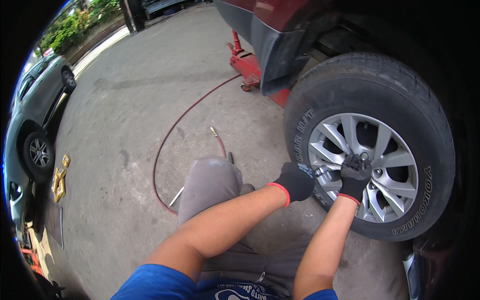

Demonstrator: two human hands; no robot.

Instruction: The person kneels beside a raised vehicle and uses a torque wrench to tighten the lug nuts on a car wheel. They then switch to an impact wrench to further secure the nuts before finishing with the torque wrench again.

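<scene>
My left hand (pixel 295 181), in a black glove with a red cuff, is closed around a socket tool. The tool's shiny metal end (pixel 320 171) points at the wheel; the glove hides its handle. My right hand (pixel 355 176), gloved the same way, is against the silver alloy rim (pixel 332 134). Its fingers are bent together at a lug nut (pixel 364 156) by the hub. The large black tire (pixel 370 75) is mounted on a dark red vehicle (pixel 290 12).
A red floor jack (pixel 246 65) stands behind the tire. From it a red hose (pixel 167 135) curves over the concrete, with a brass-coloured fitting (pixel 214 131). A metal rod (pixel 176 196) lies beside my knee. A silver car (pixel 37 110) and yellow objects (pixel 59 182) are on the left.
</scene>
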